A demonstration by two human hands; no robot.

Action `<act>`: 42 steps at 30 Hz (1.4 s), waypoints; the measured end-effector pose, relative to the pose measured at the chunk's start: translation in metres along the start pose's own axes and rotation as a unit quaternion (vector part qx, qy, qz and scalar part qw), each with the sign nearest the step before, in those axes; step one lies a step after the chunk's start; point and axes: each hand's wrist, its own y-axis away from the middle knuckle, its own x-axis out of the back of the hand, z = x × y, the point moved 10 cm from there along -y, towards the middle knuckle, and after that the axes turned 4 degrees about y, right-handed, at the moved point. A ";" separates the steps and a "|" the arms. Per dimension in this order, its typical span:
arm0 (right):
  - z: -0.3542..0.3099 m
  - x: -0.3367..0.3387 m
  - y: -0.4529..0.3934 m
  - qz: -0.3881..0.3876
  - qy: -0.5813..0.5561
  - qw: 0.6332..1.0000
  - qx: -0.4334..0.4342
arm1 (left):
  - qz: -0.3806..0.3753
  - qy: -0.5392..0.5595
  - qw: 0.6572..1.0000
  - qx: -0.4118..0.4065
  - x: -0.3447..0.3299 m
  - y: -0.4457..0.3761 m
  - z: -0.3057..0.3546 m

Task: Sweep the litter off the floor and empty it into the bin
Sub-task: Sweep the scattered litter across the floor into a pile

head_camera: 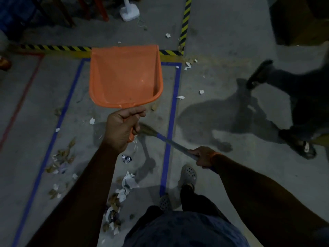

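Litter (pixel 127 186) lies nearest you, a trail of crumpled paper and brown scraps on the floor (pixel 222 41) running from just left of your feet up toward your hands, with a second cluster (pixel 61 160) further left against the blue tape (pixel 53 139). None of it is in the pan yet, so by my reading the sweeping has barely begun.

Your right hand (pixel 203 156) has its grip wrapped around the broom (pixel 170 141) handle, low and to the right, so the shaft slants up and left and the bristle end sits under your left hand. That angle looks set for pulling scraps toward the middle of the taped box.

Your left hand (pixel 122 128) holds its grip closed on the handle of the orange dustpan (pixel 125 75), fingers curled over the top. The pan is carried off the floor, tipped so you look straight into its bare inside, mouth pointing far. It seems to be kept up and out of the broom's way until a pile is gathered.

Small white bits (pixel 201 91) are scattered to the right of the pan, outside the tape, and more lie near the yellow-black stripe (pixel 185 24) beyond. Someone else's sandalled feet (pixel 302 147) stand at the right; mind them as you swing. I cannot see the bin.
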 end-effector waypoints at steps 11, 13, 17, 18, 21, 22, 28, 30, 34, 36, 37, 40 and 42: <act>0.106 0.096 0.009 0.147 -0.138 0.975 -0.099 | 0.002 0.000 1.000 -0.020 -0.040 -0.041 0.019; 0.128 0.108 0.011 0.162 -0.192 0.958 -0.140 | 0.002 0.001 1.000 -0.022 -0.041 -0.045 0.021; 0.152 0.125 0.004 0.162 -0.228 0.939 -0.203 | 0.007 0.006 1.000 -0.016 -0.034 -0.058 0.021; 0.154 0.130 -0.001 0.164 -0.235 0.934 -0.214 | 0.007 0.006 1.000 -0.015 -0.031 -0.062 0.021; 0.146 0.141 -0.016 0.157 -0.242 0.929 -0.230 | 0.010 0.000 1.000 -0.013 -0.024 -0.075 0.019; 0.139 0.143 -0.022 0.147 -0.234 0.933 -0.230 | 0.012 -0.002 1.000 -0.011 -0.022 -0.081 0.017; 0.067 0.156 -0.068 0.074 -0.114 0.979 -0.154 | 0.019 0.008 1.000 0.000 -0.014 -0.134 0.018; 0.036 0.157 -0.086 0.033 -0.092 0.988 -0.118 | 0.020 0.016 1.000 -0.004 -0.013 -0.155 0.026; -0.014 0.171 -0.118 -0.017 -0.003 0.999 -0.047 | 0.021 0.031 0.999 -0.016 -0.008 -0.196 0.046; -0.029 0.186 -0.125 -0.026 0.036 0.999 -0.014 | 0.021 0.030 0.999 -0.024 -0.003 -0.216 0.055; -0.032 0.196 -0.127 -0.022 0.049 0.999 -0.001 | 0.022 0.031 0.999 -0.025 -0.001 -0.225 0.058; -0.021 0.224 -0.133 0.006 0.033 0.999 0.004 | 0.019 0.028 0.999 -0.028 -0.001 -0.249 0.066; -0.006 0.245 -0.134 0.038 -0.006 0.999 -0.011 | 0.014 0.035 0.999 -0.024 -0.007 -0.263 0.069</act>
